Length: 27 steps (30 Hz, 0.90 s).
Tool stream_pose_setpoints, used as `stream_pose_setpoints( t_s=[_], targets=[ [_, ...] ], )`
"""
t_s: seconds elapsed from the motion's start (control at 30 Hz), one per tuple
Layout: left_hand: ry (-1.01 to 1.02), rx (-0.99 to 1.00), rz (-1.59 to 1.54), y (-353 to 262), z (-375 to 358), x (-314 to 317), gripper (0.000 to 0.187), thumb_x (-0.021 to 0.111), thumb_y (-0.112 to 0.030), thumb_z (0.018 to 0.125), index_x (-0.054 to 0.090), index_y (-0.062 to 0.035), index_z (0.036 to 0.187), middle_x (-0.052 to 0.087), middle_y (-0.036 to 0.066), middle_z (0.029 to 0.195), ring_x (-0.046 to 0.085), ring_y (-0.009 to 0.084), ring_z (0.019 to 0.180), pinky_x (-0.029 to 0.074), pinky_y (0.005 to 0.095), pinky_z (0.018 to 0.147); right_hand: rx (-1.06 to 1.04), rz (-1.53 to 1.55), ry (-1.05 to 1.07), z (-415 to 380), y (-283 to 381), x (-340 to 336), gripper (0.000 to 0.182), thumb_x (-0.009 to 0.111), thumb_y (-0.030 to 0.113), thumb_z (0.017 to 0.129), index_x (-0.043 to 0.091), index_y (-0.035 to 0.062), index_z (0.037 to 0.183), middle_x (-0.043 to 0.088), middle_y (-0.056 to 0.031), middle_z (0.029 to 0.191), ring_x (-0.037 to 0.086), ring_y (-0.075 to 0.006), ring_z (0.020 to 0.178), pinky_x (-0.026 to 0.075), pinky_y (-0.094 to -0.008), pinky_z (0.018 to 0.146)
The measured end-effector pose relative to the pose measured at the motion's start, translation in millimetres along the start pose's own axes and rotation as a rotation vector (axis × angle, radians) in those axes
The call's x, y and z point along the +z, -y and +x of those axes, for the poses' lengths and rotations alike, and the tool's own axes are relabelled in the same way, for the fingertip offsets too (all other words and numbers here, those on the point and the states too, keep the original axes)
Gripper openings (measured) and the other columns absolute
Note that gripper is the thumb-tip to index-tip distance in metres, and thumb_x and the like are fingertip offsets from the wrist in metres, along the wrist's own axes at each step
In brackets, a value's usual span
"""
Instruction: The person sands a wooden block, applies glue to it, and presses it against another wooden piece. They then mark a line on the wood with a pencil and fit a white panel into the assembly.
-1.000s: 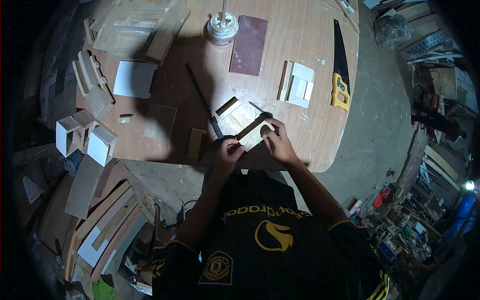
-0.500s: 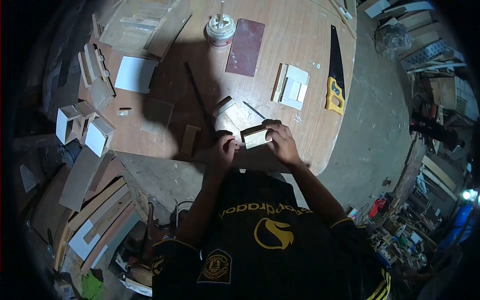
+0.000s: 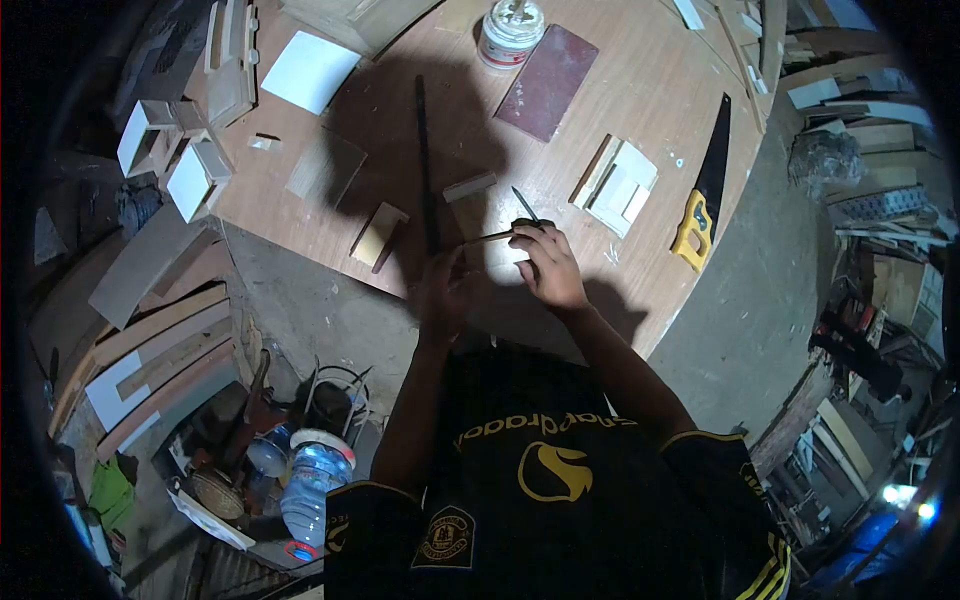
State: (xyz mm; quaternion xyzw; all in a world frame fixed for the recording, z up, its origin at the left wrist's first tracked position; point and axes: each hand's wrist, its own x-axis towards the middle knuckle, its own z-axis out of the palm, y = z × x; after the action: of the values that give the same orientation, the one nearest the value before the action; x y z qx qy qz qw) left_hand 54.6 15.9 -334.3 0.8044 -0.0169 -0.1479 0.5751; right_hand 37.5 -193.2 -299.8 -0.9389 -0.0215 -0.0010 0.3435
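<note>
I have the right hand (image 3: pixel 550 268) with its grip closed on a thin wooden piece (image 3: pixel 487 238), which I see nearly edge-on. The piece reaches from those fingertips toward the left hand (image 3: pixel 447 290), over the near part of the worktop (image 3: pixel 640 95). The left hand lies in deep shadow at the piece's other end, and I cannot tell whether its grip is pinching the wood or only beside it.

Just beyond the right grip I see a slim pointed tool (image 3: pixel 524 202) on the worktop. A short wooden strip (image 3: pixel 470 188) lies ahead of the held piece, between that tool and a long black bar (image 3: pixel 423 140). The bar runs away from the left grip, its near end lost in shadow. To the left of that grip I make out a small wooden block (image 3: pixel 378 236), with a thin flat panel (image 3: pixel 326 168) farther out and a white panel (image 3: pixel 310 72) beyond it.

To the right of the right grip I have a pale stack of flat pieces (image 3: pixel 617 187), then a handsaw (image 3: pixel 697 220) with a yellow handle near the worktop's right edge. Well ahead of both grips are a dark red board (image 3: pixel 548 82) and, just beside it, an open jar (image 3: pixel 511 38) of whitish material.
</note>
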Motion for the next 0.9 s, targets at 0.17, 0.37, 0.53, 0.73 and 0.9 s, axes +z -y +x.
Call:
stream_pose_setpoints(
  t_s=[0.17,0.37,0.53,0.73,0.9],
  targets=[
    [0.071,0.064,0.119,23,-2,1,0.049,0.069,-0.011,0.084,0.054,-0.0051,0.13,0.061,0.015,0.109,0.065,0.0239,0.094,0.057,0.0346,0.079,-0.047,0.017,0.073,2,-17,-4,0.037,0.065,0.003,0.074,0.063,0.0097,0.11,0.058,-0.0065,0.125,0.05,-0.0334,0.115,0.041,-0.0423,0.1],
    [0.022,0.066,0.27,-10,3,0,0.045,0.072,-0.014,0.084,0.056,-0.0056,0.125,0.06,0.015,0.106,0.064,0.0264,0.093,0.055,0.0345,0.077,-0.064,-0.037,0.144,6,-21,-9,0.038,0.068,0.003,0.074,0.063,0.0101,0.111,0.059,-0.0045,0.127,0.05,-0.0314,0.116,0.039,-0.0413,0.102],
    [0.1,-0.074,0.207,-9,1,4,0.042,0.071,-0.014,0.084,0.054,-0.0045,0.121,0.058,0.017,0.107,0.062,0.0309,0.095,0.053,0.0382,0.079,-0.062,-0.036,0.139,4,-27,-12,0.042,0.069,0.003,0.072,0.063,0.0115,0.112,0.061,-0.0031,0.127,0.05,-0.031,0.113,0.04,-0.0402,0.098],
    [0.148,-0.059,0.195,-11,0,4,0.045,0.072,-0.013,0.083,0.051,-0.0047,0.122,0.054,0.018,0.113,0.059,0.0327,0.103,0.052,0.0403,0.084,-0.052,0.006,0.124,1,-29,-12,0.041,0.064,0.004,0.074,0.063,0.0133,0.114,0.06,-0.0022,0.126,0.049,-0.0311,0.11,0.039,-0.0418,0.098],
    [0.151,-0.149,0.09,-18,1,7,0.043,0.07,-0.012,0.083,0.051,-0.0044,0.121,0.053,0.018,0.113,0.057,0.0346,0.104,0.051,0.0406,0.086,-0.05,-0.025,0.112,1,-29,-13,0.042,0.066,0.004,0.073,0.062,0.0127,0.114,0.06,-0.0024,0.126,0.049,-0.0309,0.11,0.04,-0.0416,0.097]
  ],
)
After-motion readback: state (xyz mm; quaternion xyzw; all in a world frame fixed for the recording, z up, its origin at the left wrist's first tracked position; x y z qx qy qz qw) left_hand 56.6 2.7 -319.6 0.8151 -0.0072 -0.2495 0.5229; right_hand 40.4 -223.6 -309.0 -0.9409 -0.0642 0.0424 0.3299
